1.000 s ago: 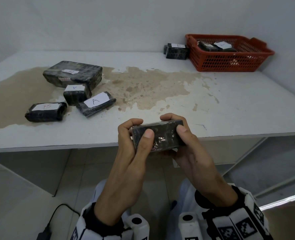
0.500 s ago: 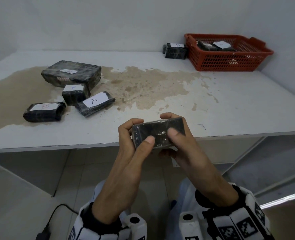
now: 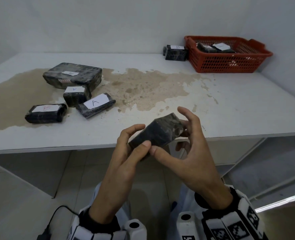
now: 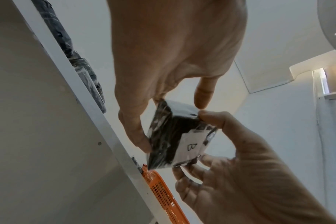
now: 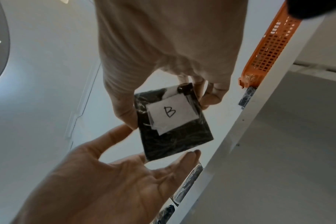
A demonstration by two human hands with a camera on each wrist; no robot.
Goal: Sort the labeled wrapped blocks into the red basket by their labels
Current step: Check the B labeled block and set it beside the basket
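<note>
I hold a black wrapped block (image 3: 158, 131) just over the table's near edge, tilted with its right end farther away. My left hand (image 3: 143, 135) grips its left end, thumb on top and fingers curled round the far side. My right hand (image 3: 171, 135) is spread and relaxed; its thumb tip touches the near edge and its fingers lie by the right end. The white label with a B (image 5: 171, 112) faces down and shows only in the wrist views, as does the block (image 4: 173, 136). The red basket (image 3: 226, 64) stands at the far right with two wrapped blocks (image 3: 214, 47) inside.
A block labelled B (image 3: 176, 52) sits left of the basket. At the left lie a large wrapped block (image 3: 72, 77), two A blocks (image 3: 75, 96) (image 3: 95, 104) and a red-lettered B block (image 3: 45, 113). A brown stain (image 3: 143, 89) spreads over the white table (image 3: 238, 110).
The block went from level to tilted, its right end swinging away from me. My right hand let go of its grip and spread its fingers. My left hand still holds on.
</note>
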